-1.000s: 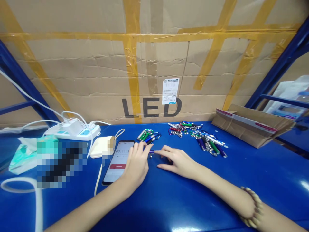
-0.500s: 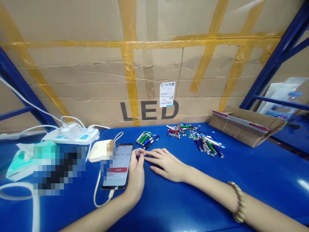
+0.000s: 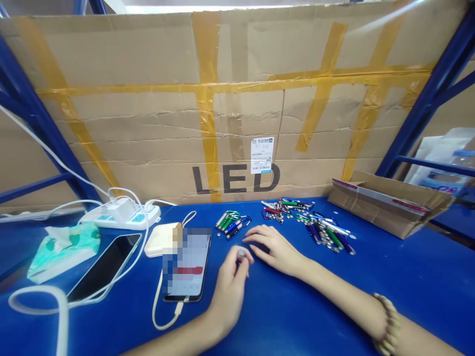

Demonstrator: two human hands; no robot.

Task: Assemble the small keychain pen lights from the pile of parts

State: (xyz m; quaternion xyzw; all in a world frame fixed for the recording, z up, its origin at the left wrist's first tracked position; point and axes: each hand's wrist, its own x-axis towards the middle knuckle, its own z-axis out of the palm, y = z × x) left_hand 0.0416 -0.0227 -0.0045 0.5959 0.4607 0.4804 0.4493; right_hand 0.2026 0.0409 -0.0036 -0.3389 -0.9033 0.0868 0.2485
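Observation:
My left hand (image 3: pixel 230 289) is closed around a mini flashlight (image 3: pixel 241 253), whose round silvery end shows at the fingertips; the rest of it is hidden by my fingers. Just to its right, my right hand (image 3: pixel 276 248) lies low over the table with fingers apart and nothing in them. Beyond both hands rests a small group of green, blue and silver mini flashlights (image 3: pixel 232 225) with carabiner clips. Farther right is a looser pile of mini flashlights (image 3: pixel 330 232), and behind it lie more coloured metal parts (image 3: pixel 284 207).
Left of my hands, a phone (image 3: pixel 189 282) is cabled to a cream power bank (image 3: pixel 160 240). Past these are a second phone (image 3: pixel 107 267), a tissue pack (image 3: pixel 65 249) and a power strip (image 3: pixel 144 217) with white cords. An open carton (image 3: pixel 386 202) stands at the right rear.
My left hand has moved right, away from the phone, with the mini flashlight still in it. My right hand has shifted slightly right. The camera view has tilted up.

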